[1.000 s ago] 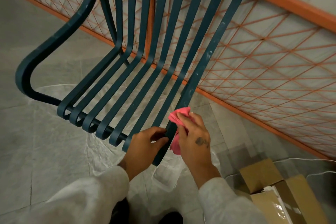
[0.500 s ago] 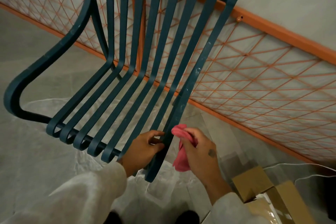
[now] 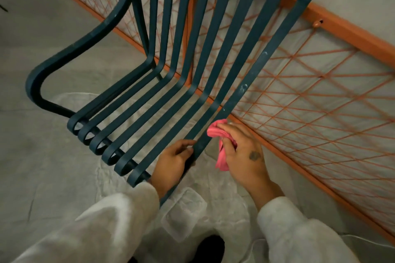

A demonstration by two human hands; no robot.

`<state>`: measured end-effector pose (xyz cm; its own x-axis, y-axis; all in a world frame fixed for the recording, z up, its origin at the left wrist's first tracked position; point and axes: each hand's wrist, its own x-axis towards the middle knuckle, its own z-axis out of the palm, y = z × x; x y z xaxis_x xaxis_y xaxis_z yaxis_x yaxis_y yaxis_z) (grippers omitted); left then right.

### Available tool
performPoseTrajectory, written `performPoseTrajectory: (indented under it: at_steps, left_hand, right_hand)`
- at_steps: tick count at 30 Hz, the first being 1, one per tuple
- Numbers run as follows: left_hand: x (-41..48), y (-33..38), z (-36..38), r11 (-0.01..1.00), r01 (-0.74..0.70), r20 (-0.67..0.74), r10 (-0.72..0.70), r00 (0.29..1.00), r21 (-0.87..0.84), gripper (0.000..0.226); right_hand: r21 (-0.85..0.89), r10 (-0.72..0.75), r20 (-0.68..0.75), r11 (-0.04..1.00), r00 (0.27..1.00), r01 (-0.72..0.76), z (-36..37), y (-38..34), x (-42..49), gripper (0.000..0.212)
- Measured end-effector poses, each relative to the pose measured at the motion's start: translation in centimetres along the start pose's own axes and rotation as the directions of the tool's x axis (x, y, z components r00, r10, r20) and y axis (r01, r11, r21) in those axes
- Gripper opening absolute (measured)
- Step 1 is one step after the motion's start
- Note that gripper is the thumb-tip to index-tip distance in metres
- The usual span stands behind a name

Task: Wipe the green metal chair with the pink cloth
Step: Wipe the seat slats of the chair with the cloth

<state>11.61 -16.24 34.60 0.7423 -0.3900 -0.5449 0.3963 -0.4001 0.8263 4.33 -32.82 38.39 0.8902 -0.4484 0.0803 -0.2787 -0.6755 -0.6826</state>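
Single head-worn view, looking forward and steeply down.

The wide-angle camera sits close above the dark green slatted metal chair (image 3: pixel 256 66). Pale grey sleeves (image 3: pixel 96 226) fill the bottom edge. The left hand (image 3: pixel 171 162) gripping a slat and the right hand (image 3: pixel 245 153) holding the crumpled pink cloth (image 3: pixel 214 132) lie low centre. The orange-framed mesh railing (image 3: pixel 352 36) crosses diagonally behind.

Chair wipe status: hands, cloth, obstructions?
Left hand grips outer slat of green chair. Right hand holds pink cloth against that slat's edge. Nothing blocking the slat above.
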Motion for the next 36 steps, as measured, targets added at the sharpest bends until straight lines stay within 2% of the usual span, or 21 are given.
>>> performPoseTrajectory:
  at_steps: [1,3,5,7,10,14,15,19,22,27,29,32,36]
  left_hand:
    - [-0.3,-0.3,0.3,1.0,-0.016,-0.02,0.016,1.0,0.001,0.021]
    - [-0.8,-1.1,0.8,0.98,-0.097,-0.057,0.108,0.992,0.174,0.019]
    - [-1.2,-1.7,1.1,0.878,-0.167,-0.091,0.231,0.969,0.449,0.023]
    - [-1.4,-1.8,1.2,0.818,-0.188,-0.132,0.304,0.943,0.544,0.027]
    - [-1.5,-1.9,1.2,0.804,-0.241,-0.127,0.363,0.923,0.544,0.025]
    - [-1.2,-2.0,1.0,0.808,-0.234,-0.144,0.363,0.921,0.541,0.024]
    - [-1.2,-2.1,1.1,0.804,-0.23,-0.15,0.365,0.919,0.548,0.024]
    - [-1.3,-2.0,1.0,0.807,-0.239,-0.133,0.362,0.923,0.54,0.027]
    - [-1.4,-2.1,0.9,0.822,-0.238,-0.132,0.351,0.927,0.517,0.026]
    - [-1.2,-2.3,1.0,0.838,-0.22,-0.14,0.328,0.934,0.499,0.024]
    - [-1.1,-2.4,1.0,0.819,-0.214,-0.143,0.336,0.931,0.532,0.021]
    - [-1.0,-2.5,1.0,0.827,-0.195,-0.141,0.311,0.94,0.528,0.021]
    - [-1.0,-2.6,1.0,0.831,-0.177,-0.149,0.296,0.943,0.528,0.024]
  right_hand:
    - [-0.007,-0.026,0.031,1.0,0.999,0.026,0.0,0.2,0.2,0.037]
    - [-0.045,-0.057,0.097,0.997,0.994,0.062,0.5,0.5,0.4,0.038]
    - [-0.122,-0.068,0.136,0.989,0.988,0.085,1.5,0.4,0.0,0.038]
    - [-0.16,-0.098,0.159,0.979,0.982,0.124,2.4,0.2,-1.0,0.04]
    - [-0.16,-0.174,0.209,0.965,0.962,0.209,3.0,0.0,-3.2,0.045]
    - [-0.174,-0.226,0.266,0.945,0.937,0.277,2.1,1.3,-3.1,0.043]
    - [-0.206,-0.203,0.274,0.942,0.94,0.264,1.9,1.5,-2.3,0.043]
    - [-0.235,-0.104,0.14,0.963,0.985,0.135,2.0,1.2,1.1,0.04]
    - [-0.214,-0.1,0.222,0.966,0.97,0.148,3.1,0.2,-0.5,0.041]
    - [-0.134,-0.214,0.324,0.954,0.922,0.268,2.9,1.0,-3.5,0.039]
    - [-0.143,-0.195,0.269,0.961,0.943,0.239,2.1,1.7,-1.8,0.037]
    - [-0.154,-0.162,0.087,0.973,0.983,0.174,1.6,1.9,1.2,0.032]
    - [-0.21,-0.165,0.185,0.956,0.969,0.203,2.9,0.6,0.6,0.032]
